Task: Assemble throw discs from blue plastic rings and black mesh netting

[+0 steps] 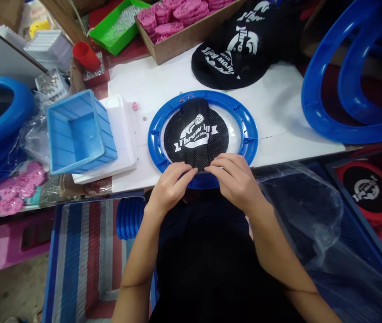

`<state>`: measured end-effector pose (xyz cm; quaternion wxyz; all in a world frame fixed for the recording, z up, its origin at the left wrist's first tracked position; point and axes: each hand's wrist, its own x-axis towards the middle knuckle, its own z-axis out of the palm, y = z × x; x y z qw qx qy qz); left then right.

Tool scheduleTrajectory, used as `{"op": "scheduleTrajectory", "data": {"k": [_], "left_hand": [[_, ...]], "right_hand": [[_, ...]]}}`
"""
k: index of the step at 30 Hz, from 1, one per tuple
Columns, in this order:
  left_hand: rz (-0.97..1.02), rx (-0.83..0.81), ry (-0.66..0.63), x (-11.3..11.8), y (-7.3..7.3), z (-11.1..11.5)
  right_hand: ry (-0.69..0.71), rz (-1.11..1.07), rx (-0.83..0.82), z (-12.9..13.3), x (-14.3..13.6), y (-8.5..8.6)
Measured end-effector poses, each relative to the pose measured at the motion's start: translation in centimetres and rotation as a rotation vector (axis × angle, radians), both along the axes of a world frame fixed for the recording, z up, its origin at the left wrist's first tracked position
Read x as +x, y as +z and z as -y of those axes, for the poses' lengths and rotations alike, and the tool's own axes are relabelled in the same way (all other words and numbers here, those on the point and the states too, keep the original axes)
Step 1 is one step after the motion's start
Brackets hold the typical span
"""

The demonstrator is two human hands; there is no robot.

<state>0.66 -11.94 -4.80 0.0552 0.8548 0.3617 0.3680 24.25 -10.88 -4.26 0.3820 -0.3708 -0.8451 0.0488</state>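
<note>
A white-topped counter is stretching across the scene, its far parts running out of sight beneath boxes and parts. At the right, large blue rings are extending past the picture's edge, their full outline being cut off. The person's forearms are reaching up from below and converging in front of a dark-clothed torso. Between them and the far clutter, a blue ring frame is lying at the counter's near edge, its near rim being partly covered by fingers. Within the ring, a black mesh disc is sitting left of centre, a fold interrupting its "Throw" print. Both hands are bending inward, backs up, at the disc's near edge: the left hand is pinching the mesh between thumb and fingers, and the right hand is mirroring it, fingers curled. The fingertips are hiding how much mesh each is gripping. A tiny pink piece is resting farther left, too small to make out.
</note>
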Motion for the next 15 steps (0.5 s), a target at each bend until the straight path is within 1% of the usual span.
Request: {"op": "scheduleTrajectory", "data": {"k": [2, 4, 8, 15], "left_hand": [[-0.025, 0.011, -0.012, 0.1, 0.0, 0.0], [-0.054, -0.012, -0.023, 0.2, 0.0, 0.0], [-0.047, -0.060, -0.033, 0.0, -0.2, 0.0], [0.007, -0.027, -0.098, -0.7, -0.5, -0.2]], "right_hand": [[0.055, 0.025, -0.038, -0.1, 0.6, 0.2], [0.107, 0.038, -0.081, -0.3, 1.0, 0.2], [0.155, 0.066, -0.147, -0.5, 1.4, 0.3], [0.216, 0.095, -0.138, -0.9, 1.8, 0.4]]}}
